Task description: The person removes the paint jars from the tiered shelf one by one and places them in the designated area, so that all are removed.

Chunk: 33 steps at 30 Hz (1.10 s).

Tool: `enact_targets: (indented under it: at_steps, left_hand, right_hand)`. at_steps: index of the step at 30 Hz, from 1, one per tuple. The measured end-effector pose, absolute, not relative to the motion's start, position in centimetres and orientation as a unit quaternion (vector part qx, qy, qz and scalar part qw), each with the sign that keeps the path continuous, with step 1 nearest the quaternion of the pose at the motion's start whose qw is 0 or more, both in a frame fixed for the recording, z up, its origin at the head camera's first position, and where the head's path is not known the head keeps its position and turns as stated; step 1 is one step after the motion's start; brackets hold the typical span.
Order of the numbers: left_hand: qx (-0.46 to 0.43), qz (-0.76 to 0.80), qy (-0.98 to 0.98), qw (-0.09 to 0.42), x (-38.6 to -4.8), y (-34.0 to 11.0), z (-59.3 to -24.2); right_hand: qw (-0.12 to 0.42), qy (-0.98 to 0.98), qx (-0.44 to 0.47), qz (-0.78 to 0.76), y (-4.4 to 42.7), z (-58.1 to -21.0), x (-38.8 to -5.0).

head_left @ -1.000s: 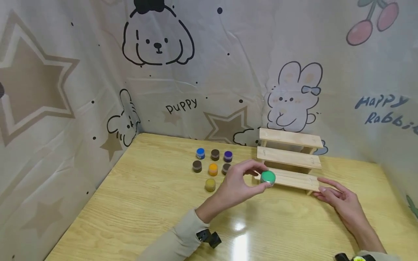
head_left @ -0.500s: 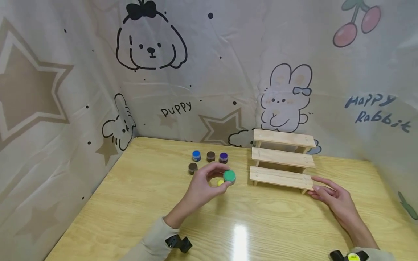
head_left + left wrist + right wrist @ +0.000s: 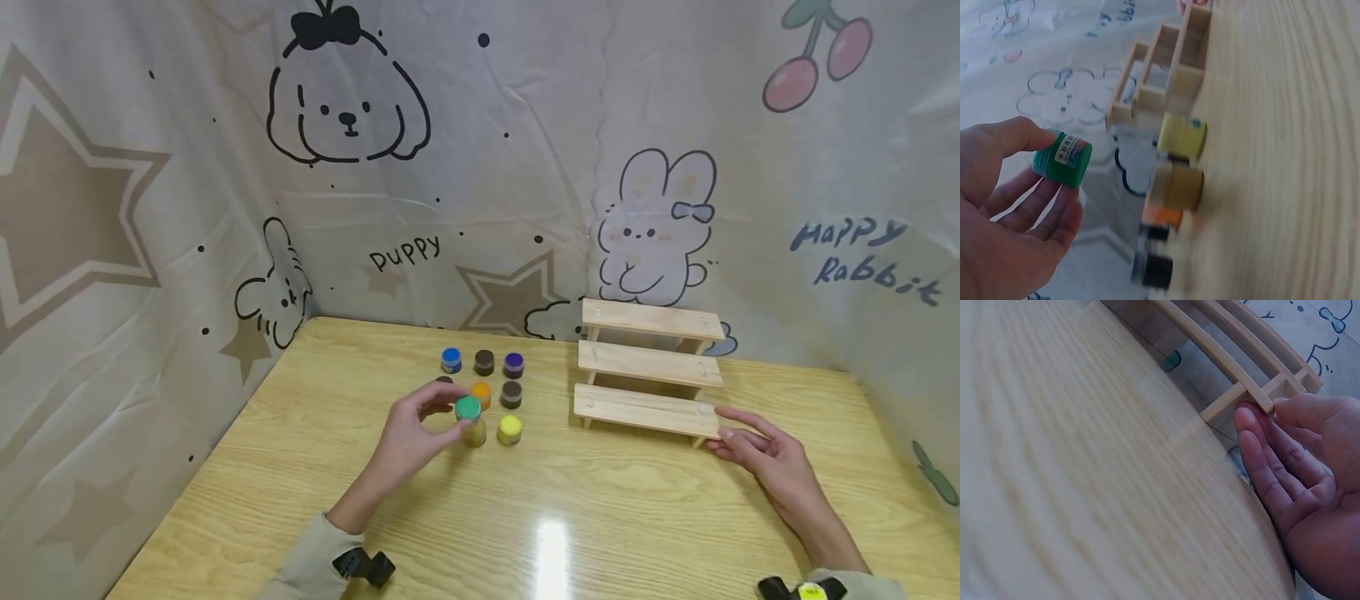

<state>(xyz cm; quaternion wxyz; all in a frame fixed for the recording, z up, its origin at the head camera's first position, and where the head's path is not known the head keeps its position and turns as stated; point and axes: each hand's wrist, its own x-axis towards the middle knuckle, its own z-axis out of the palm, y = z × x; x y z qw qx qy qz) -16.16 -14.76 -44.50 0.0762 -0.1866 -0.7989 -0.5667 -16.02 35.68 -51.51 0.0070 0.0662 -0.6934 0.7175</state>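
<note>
My left hand pinches a small green paint jar between thumb and fingertips, held above the table. A printed label shows on that jar in the left wrist view. Just behind and below it stands a mustard jar, partly covered by the green one. A yellow jar is to its right. With its thumb and fingers, my right hand grips the right end of the lowest step of a three-tier wooden stand. In the right wrist view, the fingers reach under that board end.
Behind the left hand stand more jars: blue, dark brown, purple, orange and another dark one. One more dark jar is mostly hidden by the hand. A printed cloth hangs behind the table.
My left hand has carried the green jar leftward, from in front of the stand to over the mustard jar. The yellow jar has come into full view. My right hand keeps its grip.
</note>
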Motion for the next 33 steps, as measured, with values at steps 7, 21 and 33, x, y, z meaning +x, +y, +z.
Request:
enact_targets:
  at_steps: [7,21,33]
  left_hand:
    - [-0.171,-0.543,-0.820,0.057,-17.2,-17.0,-45.3]
    - [-0.154,-0.545,-0.824,-0.013,-18.7,-19.5,-47.8]
    - [-0.142,-0.552,-0.821,-0.036,-19.1,-20.3,-48.8]
  right_hand:
    - [0.004,-0.697,0.059,0.715,35.8,-51.3,-15.8]
    - [0.001,-0.687,0.075,0.722,35.6,-51.3,-15.9]
    - [0.003,-0.691,0.072,0.719,35.6,-51.3,-15.8]
